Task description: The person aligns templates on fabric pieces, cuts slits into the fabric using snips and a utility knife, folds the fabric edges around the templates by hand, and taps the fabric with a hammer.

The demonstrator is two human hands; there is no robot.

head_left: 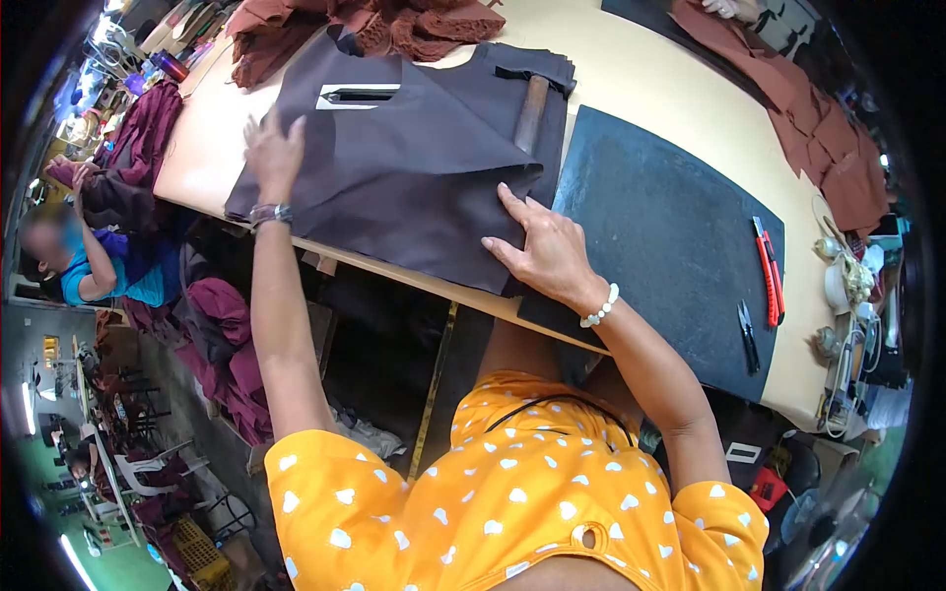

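Dark brown cut fabric panels (394, 212) lie stacked along the near edge of the table. On the top panel is a white rectangle with a dark slot (357, 96). My left hand (273, 156) is over the panel's left edge, fingers spread and slightly blurred; I cannot tell if it touches the cloth. My right hand (547, 246) rests at the right corner of the panel, thumb and index finger stretched apart on or beside the fabric. A hammer with a wooden handle (531, 115) lies on the stack just beyond it, its dark head at the far end.
Right of the stack lies a dark cutting mat (670, 217), holding a red utility knife (769, 271) and small snips (749, 338). Rust-brown cloth (424, 28) is heaped at the back; more brown pieces (788, 108) hang along the right. Another person (99, 246) handles maroon cloth at left.
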